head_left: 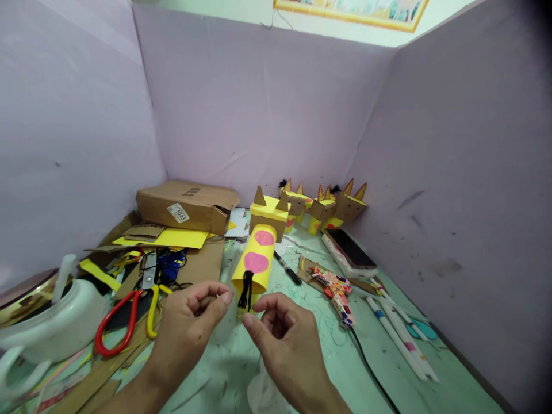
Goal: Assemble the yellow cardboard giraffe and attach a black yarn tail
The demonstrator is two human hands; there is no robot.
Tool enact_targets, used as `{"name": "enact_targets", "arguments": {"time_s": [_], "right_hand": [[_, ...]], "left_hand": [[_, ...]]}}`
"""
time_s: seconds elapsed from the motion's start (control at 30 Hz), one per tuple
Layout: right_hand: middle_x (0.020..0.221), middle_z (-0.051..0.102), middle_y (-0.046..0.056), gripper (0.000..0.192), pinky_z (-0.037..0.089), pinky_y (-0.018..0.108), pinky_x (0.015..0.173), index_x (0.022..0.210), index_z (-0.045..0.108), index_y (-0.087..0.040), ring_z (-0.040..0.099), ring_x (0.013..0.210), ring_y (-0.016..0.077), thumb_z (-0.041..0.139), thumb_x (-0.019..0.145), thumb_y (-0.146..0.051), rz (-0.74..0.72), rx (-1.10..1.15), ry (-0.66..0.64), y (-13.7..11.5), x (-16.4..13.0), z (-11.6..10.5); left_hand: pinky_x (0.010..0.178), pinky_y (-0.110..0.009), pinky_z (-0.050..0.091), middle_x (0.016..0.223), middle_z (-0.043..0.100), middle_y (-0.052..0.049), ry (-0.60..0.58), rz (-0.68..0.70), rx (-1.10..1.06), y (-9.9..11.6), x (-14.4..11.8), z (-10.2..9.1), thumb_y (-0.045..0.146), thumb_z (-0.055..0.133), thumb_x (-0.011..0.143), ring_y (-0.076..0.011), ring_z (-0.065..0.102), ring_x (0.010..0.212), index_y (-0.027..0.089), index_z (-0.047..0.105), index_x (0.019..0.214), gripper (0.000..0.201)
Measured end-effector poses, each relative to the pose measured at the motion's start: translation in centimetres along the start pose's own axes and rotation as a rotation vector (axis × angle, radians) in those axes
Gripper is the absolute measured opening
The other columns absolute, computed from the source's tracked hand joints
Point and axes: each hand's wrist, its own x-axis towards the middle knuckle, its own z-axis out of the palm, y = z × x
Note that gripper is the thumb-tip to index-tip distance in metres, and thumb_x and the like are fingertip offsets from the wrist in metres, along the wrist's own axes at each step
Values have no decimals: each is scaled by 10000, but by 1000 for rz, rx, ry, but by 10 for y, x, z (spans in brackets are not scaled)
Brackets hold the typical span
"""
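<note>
In the head view, much was hard for us to read. The near left corner held a white plastic container (56, 322), cut off by the frame edge, and a gold-rimmed thing behind it was too partial to name. A heap of cardboard and yellow paper scraps (168, 237) half buried the red-handled scissors (118, 325), whose blades we could not see. At the far wall a row of small yellow figures (328, 207) overlapped one another, so we could not count them surely. A framed picture at the top was mostly cropped.

Our left hand (190, 322) came up from the near edge, wrist bent inward, thumb and forefinger pinched nearly closed just left of the black yarn tail (245, 290). We could not tell whether a strand lay between those fingertips. Our right hand (284, 339) sat just beside it, fingers loosely curled, forefinger and thumb tips drawn together near the lower end of the yarn; contact was unclear.

The yarn hung from the near end of the yellow paper tube figure (259, 256), which lay tilted on the green table (388, 374), its pink spots upward and its cardboard-eared head at the far end.

To the right lay a phone (350, 250), a patterned glue gun (338, 290) with its black cord, and several markers (401, 333).
</note>
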Motion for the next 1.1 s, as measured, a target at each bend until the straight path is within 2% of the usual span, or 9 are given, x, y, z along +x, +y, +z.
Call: {"name": "enact_targets", "arguments": {"time_s": [0.13, 0.3, 0.4, 0.53, 0.6, 0.7, 0.9, 1.0, 1.1], "right_hand": [[462, 440, -46, 174, 290, 213, 425, 655, 614, -161, 379, 433, 88, 602, 688, -331, 12, 43, -20, 0, 0, 2], [457, 438, -50, 130, 271, 198, 419, 570, 560, -154, 357, 431, 71, 570, 663, -245, 79, 170, -57, -7, 5, -4], [440, 421, -63, 103, 252, 185, 404, 558, 539, -154, 331, 416, 58, 568, 629, -223, 111, 253, -79, -13, 10, -10], [415, 394, -78, 123, 218, 178, 372, 559, 549, -157, 282, 388, 48, 589, 606, -263, 136, 355, -76, -19, 15, -17], [415, 398, -75, 143, 217, 181, 373, 556, 553, -157, 283, 389, 49, 609, 606, -279, 135, 358, -94, -20, 16, -18], [433, 405, -66, 188, 234, 187, 400, 586, 573, -146, 308, 411, 55, 627, 629, -320, 111, 291, -142, -18, 14, -18], [474, 410, -50, 293, 266, 209, 433, 680, 617, -126, 339, 447, 75, 623, 669, -419, 105, 175, -201, -12, 8, -21], [483, 426, -40, 294, 273, 211, 428, 645, 602, -142, 353, 450, 82, 594, 697, -431, 76, 132, -159, -11, 8, -26], [464, 434, -39, 296, 279, 213, 416, 602, 585, -160, 367, 433, 87, 576, 713, -435, 30, 71, -46, -8, 11, -37]], "left_hand": [[390, -177, 314, 467, 488, 30, -11, 63, 37, 1, -5, 0, 407, 593, 714, -90, 392, 424, 163, 642, 673, 252], [392, -187, 333, 467, 509, 34, 14, 220, 168, 8, -9, 2, 351, 564, 733, -97, 427, 416, 180, 643, 650, 206], [398, -184, 335, 469, 520, 45, 19, 403, 307, 13, -6, 0, 273, 560, 747, -87, 429, 404, 195, 655, 702, 131], [465, -182, 386, 584, 585, 34, -77, 645, 432, 21, 3, -5, 171, 552, 743, -89, 495, 482, 213, 650, 839, 143], [500, -189, 403, 616, 588, 29, -63, 644, 471, 24, 6, -6, 168, 538, 754, -95, 512, 517, 210, 641, 846, 144], [519, -195, 417, 641, 605, 21, 47, 567, 489, 27, 11, -8, 213, 541, 770, -106, 540, 553, 201, 636, 809, 104], [535, -195, 457, 725, 663, 4, 139, 381, 341, 20, 19, -10, 302, 570, 761, -138, 600, 639, 206, 637, 776, 118], [553, -191, 468, 718, 655, 14, 167, 336, 252, 13, 18, -11, 298, 575, 759, -135, 595, 644, 216, 630, 779, 100], [542, -179, 463, 692, 633, 30, 219, 315, 204, 8, 15, -14, 267, 576, 756, -119, 574, 615, 227, 619, 780, 64]]}}
